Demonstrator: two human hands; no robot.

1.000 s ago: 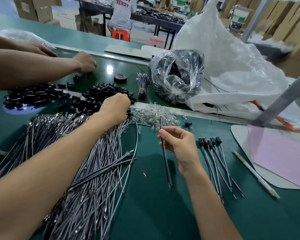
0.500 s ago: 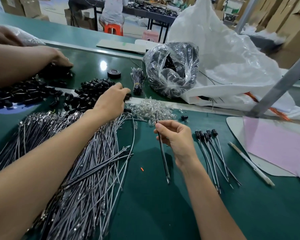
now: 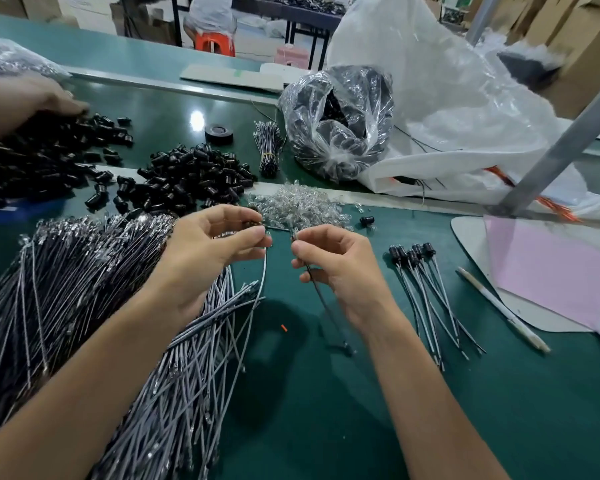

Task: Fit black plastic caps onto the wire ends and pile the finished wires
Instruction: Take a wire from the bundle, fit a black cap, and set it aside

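Wire (image 3: 324, 304) hangs below pinching right hand (image 3: 340, 271); left hand (image 3: 205, 251) pinches, seemingly, a cap (image 3: 252, 224).

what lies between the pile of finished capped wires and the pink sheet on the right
A white pen lies slantwise on the green table, between the finished wires and the pink sheet. The head view shows it.

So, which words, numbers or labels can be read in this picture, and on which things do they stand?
None can be read.
The pink paper sheet shows no print.
The white pen and the brown cardboard boxes bear no mark that is sharp enough to read.
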